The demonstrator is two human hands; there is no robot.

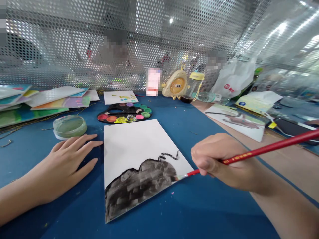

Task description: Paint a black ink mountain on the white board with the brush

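My right hand (pixel 221 162) is closed around a red paintbrush (pixel 264 150), whose bristles touch the right end of a dark painted area. That area, grey-black with a wavy black outline, covers the lower part of a white painting board (pixel 132 142). A thin black squiggle runs on toward the board's right edge. My left hand (pixel 72 159) lies flat on the blue table with fingers spread, just left of the board and holding nothing. Close beyond its fingertips stands a round clear dish (pixel 69 127) of murky greenish water. Behind the board sits a black oval paint palette (pixel 124 113) with several coloured wells.
Painted boards (pixel 50 99) are piled at the back left. A paint-dabbed white sheet (pixel 121 97) lies behind the palette. Farther right are a yellow toy-like object (pixel 176 84), a yellow-lidded bottle (pixel 193 87), a white plastic bag (pixel 234 78) and another painting (pixel 236 121). Perforated metal mesh rises behind.
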